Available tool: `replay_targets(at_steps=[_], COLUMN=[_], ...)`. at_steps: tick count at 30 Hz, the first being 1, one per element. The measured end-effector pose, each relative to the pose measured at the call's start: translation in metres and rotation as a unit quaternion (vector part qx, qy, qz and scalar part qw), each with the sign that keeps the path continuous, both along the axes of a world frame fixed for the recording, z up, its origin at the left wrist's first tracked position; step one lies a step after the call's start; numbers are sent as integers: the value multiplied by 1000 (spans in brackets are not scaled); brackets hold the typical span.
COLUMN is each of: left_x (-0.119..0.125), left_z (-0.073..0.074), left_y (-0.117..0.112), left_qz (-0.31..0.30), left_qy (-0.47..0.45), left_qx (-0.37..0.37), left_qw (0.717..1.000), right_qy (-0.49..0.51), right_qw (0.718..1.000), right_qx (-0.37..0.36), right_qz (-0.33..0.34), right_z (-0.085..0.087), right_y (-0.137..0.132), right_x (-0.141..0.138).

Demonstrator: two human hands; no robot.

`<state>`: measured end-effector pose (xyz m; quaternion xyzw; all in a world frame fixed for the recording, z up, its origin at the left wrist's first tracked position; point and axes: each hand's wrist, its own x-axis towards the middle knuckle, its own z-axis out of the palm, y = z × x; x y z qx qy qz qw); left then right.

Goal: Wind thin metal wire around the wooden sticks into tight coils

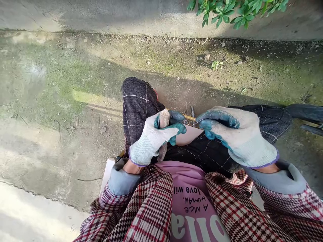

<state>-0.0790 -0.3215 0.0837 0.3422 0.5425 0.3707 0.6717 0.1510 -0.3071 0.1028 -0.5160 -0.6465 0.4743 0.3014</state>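
Observation:
My left hand (157,131), in a white glove with blue-green coated fingers, is closed around a short, thick wooden stick (164,118) with a pale, rough end. A thin yellowish-brown rod (189,117) spans the gap between my hands. One end of it lies by my left fingers and the other meets my right fingertips. My right hand (229,129), gloved alike, is pinched on that rod's end. A fine wire-like strand (194,123) shows beside the rod, close to my right fingertips. Both hands are above my lap.
Checked dark trousers (136,97) cover my spread knees. Part of a pale seat (186,134) shows between them, with a grey bar-like piece (192,111) beyond. Dark objects (308,116) stand at the right. A concrete wall (126,16) and green leaves (237,13) are ahead.

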Motion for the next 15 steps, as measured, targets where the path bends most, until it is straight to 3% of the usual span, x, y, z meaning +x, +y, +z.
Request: replay_targets(at_steps=[8, 15], left_x=[0, -2], left_z=[8, 15], left_y=[-2, -1], left_qz=[-49, -145], left_qy=[47, 49], left_qx=[26, 54], left_qw=[997, 987], right_qy=[28, -3], right_qw=[995, 993], right_qx=[92, 117], right_qz=[2, 25], right_z=[5, 10], right_y=[-6, -8], right_x=[4, 11])
